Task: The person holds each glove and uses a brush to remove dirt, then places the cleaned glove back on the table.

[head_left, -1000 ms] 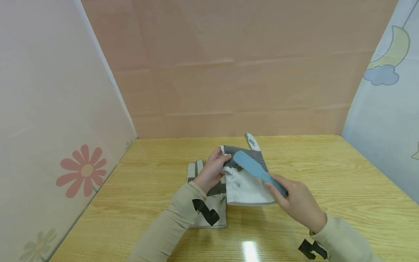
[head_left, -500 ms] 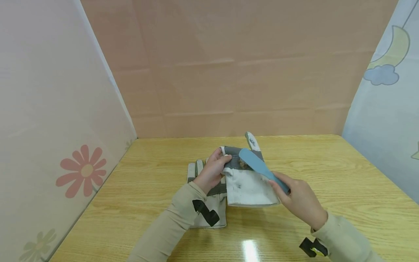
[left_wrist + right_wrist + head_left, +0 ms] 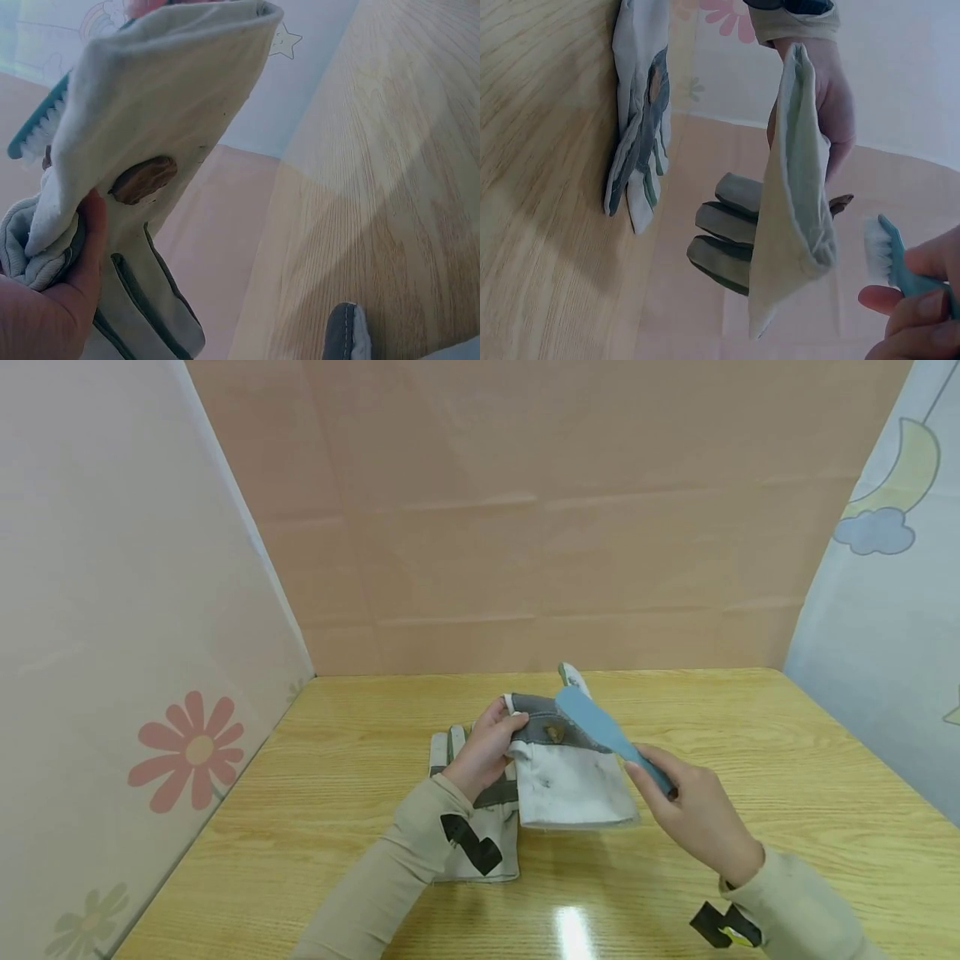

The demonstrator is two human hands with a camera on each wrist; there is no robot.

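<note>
My left hand [image 3: 487, 747] grips a white-and-grey work glove [image 3: 573, 785], holding it up off the table with the thumb on its grey band. A brown clump [image 3: 554, 732] clings to that band. On the glove's other face, the left wrist view has a brown patch [image 3: 142, 180]. With curled fingers my right hand [image 3: 697, 810] holds a blue brush [image 3: 596, 722] by its handle. Its white bristles [image 3: 878, 251] face the glove, a small gap apart in the right wrist view. A second, similar glove [image 3: 487, 847] lies on the table, partly hidden beneath my left hand.
The wooden table [image 3: 337, 860] carries the second glove near its middle. A plain tan backdrop [image 3: 525, 527] stands behind, with a flower-printed panel [image 3: 150, 568] on the left and a moon-printed panel [image 3: 877, 610] on the right.
The brush has slid up and to the right across the held glove, uncovering the brown clump. My right hand shifted right with it; my left hand has stayed nearly still.
</note>
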